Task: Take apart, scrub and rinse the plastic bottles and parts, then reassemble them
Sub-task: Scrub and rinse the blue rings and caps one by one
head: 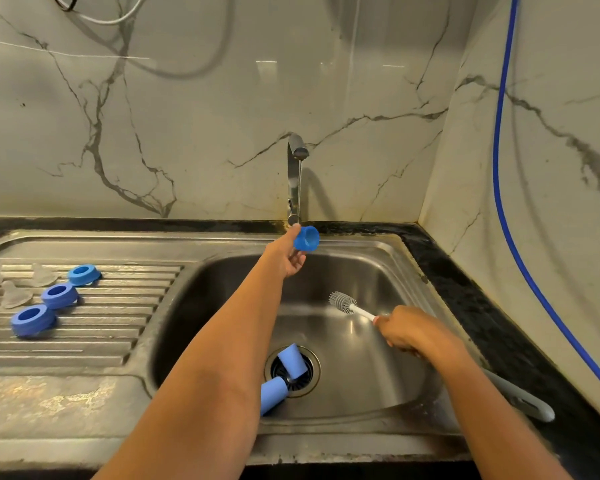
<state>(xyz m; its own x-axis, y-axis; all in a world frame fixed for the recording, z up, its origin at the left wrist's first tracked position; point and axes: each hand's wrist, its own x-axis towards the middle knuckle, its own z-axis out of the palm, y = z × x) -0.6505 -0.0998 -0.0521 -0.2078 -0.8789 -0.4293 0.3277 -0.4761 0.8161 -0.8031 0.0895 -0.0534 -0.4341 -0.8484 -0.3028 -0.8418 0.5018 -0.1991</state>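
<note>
Head view, cap [306, 238] tilted rightward, brush [347, 304] pointing left

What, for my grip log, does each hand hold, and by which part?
Left hand pinches a cap by its side; right hand grips the brush by its handle.

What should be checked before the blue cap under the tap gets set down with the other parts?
1. Left hand grips the blue cap: ok.
2. Tap running: ok, thin stream.
3. Stream reaching inside the cap: cannot tell.
4. Right hand holds the brush, apart from the cap: ok.
5. Sink emptied of parts: not ok, two caps lie at the drain.
6. Free space on the draining board near the blue rings: ok.
</note>
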